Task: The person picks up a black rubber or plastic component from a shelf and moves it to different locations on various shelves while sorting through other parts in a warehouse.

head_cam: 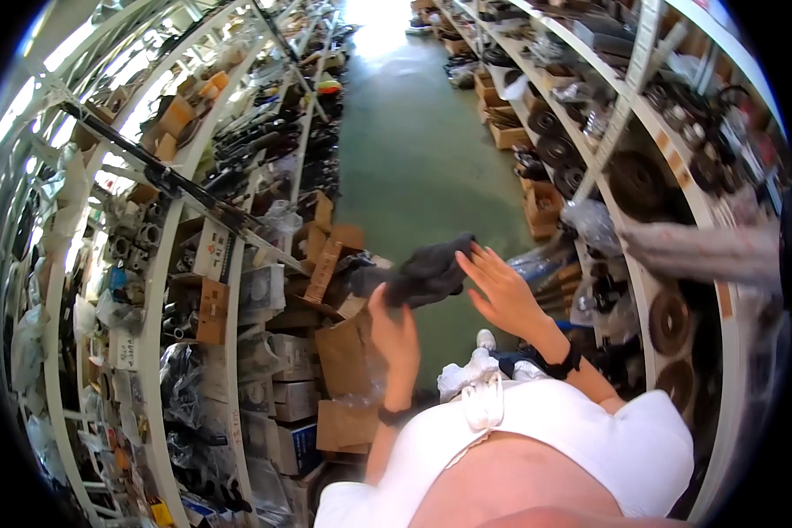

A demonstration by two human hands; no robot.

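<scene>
A bundle of dark grey cloth (432, 272), possibly a pair of work gloves, is held up in front of me above the aisle floor. My left hand (396, 333) grips its left end, thumb and fingers against the fabric. At the upper right end, my right hand (505, 290) has its fingertips on the cloth, the fingers fairly straight. Part of that grip is hidden behind the bundle. Each wrist wears a dark band.
Metal shelving (165, 264) loaded with parts and bags lines my left. Cardboard boxes (343, 356) stick out beside my left arm. More shelving (666, 165) with round metal parts stands at right, where a wrapped bundle (706, 254) juts out. Green floor (422, 132) runs ahead.
</scene>
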